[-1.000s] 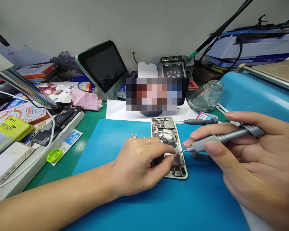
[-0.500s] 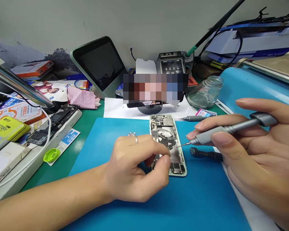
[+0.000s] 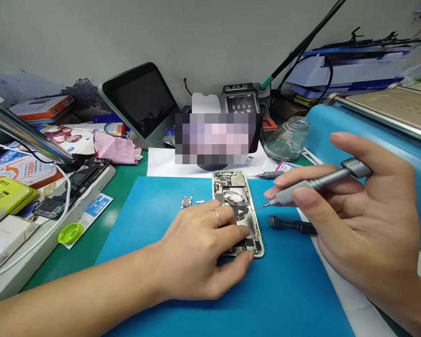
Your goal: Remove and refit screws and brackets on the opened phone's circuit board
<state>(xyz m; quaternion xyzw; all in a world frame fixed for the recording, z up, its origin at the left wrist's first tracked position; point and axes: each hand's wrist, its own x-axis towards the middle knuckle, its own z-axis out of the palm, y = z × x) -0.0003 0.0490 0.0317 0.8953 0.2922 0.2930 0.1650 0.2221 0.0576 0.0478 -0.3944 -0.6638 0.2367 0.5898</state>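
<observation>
An opened phone (image 3: 233, 194) with a pale green frame lies on the blue mat (image 3: 154, 210), its inner parts showing. My left hand (image 3: 205, 248) rests on the phone's lower half, fingers curled down over it and thumb against its near end. My right hand (image 3: 351, 210) grips a grey screwdriver (image 3: 314, 185) like a pen. The tip hovers just right of the phone's right edge. A few small loose metal parts (image 3: 186, 202) lie on the mat left of the phone.
A black screwdriver (image 3: 291, 225) and another grey one (image 3: 268, 175) lie right of the phone. A glass jar (image 3: 287, 139), a tablet (image 3: 140, 103), a soldering station (image 3: 239, 99), a pink cloth (image 3: 115, 149) and a green cap (image 3: 70, 232) surround the mat.
My left hand came down from a raised pinch and now lies flatter on the phone's lower half. The screwdriver tip moved slightly up and away from the phone.
</observation>
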